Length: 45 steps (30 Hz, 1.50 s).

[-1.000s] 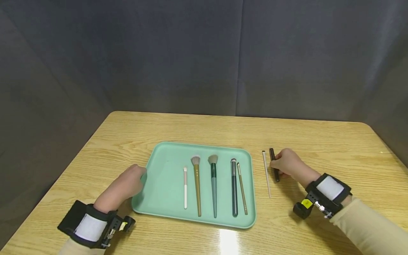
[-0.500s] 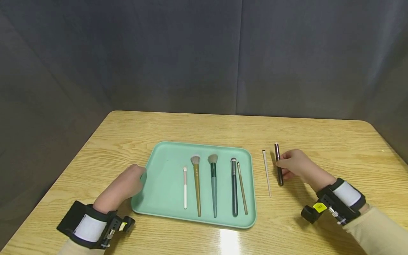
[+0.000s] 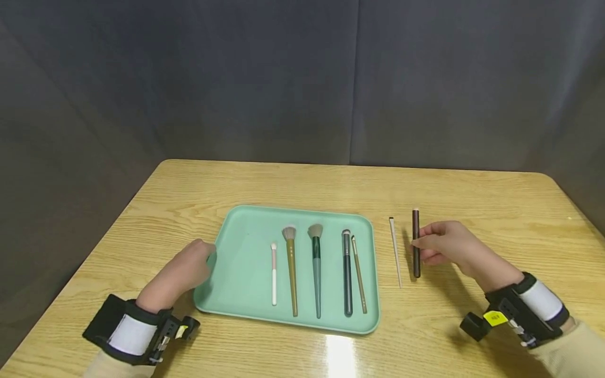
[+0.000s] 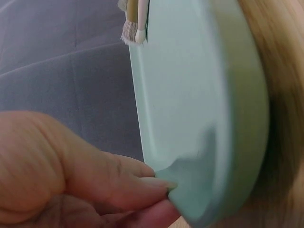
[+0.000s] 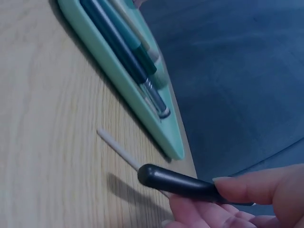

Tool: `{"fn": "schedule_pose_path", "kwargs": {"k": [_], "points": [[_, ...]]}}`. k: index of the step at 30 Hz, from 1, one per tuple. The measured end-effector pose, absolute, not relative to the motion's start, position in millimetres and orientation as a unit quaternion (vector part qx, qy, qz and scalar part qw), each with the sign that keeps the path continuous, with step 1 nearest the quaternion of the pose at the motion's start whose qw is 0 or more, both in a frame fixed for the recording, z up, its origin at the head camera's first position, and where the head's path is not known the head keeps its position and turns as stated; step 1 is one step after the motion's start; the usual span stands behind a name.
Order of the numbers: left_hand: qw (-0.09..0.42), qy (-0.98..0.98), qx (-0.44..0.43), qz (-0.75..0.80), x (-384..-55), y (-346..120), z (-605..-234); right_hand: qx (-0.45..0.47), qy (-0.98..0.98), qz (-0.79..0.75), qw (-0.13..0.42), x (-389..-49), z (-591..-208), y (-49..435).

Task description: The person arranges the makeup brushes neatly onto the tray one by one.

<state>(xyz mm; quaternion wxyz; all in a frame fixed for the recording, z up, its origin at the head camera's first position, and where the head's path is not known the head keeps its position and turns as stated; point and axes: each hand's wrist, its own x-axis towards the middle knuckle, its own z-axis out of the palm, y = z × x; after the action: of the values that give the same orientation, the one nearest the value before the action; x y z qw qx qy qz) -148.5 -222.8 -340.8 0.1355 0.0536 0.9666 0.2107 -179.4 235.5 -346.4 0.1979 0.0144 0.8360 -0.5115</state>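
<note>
My left hand [image 3: 181, 265] pinches the left rim of a mint-green tray [image 3: 231, 283], thumb on the inner side in the left wrist view. My right hand [image 3: 449, 244] pinches a short dark makeup brush [image 3: 416, 247] between thumb and fingers. Its pale tip points away from me, and its rounded handle end [image 5: 154, 175] hangs over the table, casting a shadow. Just left of it a thin white brush [image 3: 395, 254] with a dark tip lies on the table. In the tray several makeup brushes lie side by side, among them a gold one [image 3: 292, 273] and a dark one [image 3: 347, 278].
The tray stands on a light wooden table [image 3: 293, 186]. A dark grey cloth [image 3: 236, 89] hangs behind the table's far edge. At the tray's left side, inside the rim, no brush lies near my left hand.
My right hand has moved right with the dark brush, which has shifted away from the thin white brush and turned more upright in the head view. My left hand stays at the tray rim.
</note>
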Motion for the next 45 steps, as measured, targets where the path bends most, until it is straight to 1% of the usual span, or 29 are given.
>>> {"fn": "schedule_pose_path", "kwargs": {"k": [12, 29, 45], "points": [[0.138, 0.97, 0.057, 0.192, -151, -223, -342, 0.009, 0.824, -0.535, 0.188, -168, -340, 229], [0.126, 0.967, 0.074, 0.207, -151, -225, -343, -0.002, 0.809, -0.559, 0.181, -165, -334, 224], [0.129, 0.965, 0.068, 0.218, -149, -224, -343, -0.021, 0.781, -0.597, 0.182, -165, -334, 202]]}}
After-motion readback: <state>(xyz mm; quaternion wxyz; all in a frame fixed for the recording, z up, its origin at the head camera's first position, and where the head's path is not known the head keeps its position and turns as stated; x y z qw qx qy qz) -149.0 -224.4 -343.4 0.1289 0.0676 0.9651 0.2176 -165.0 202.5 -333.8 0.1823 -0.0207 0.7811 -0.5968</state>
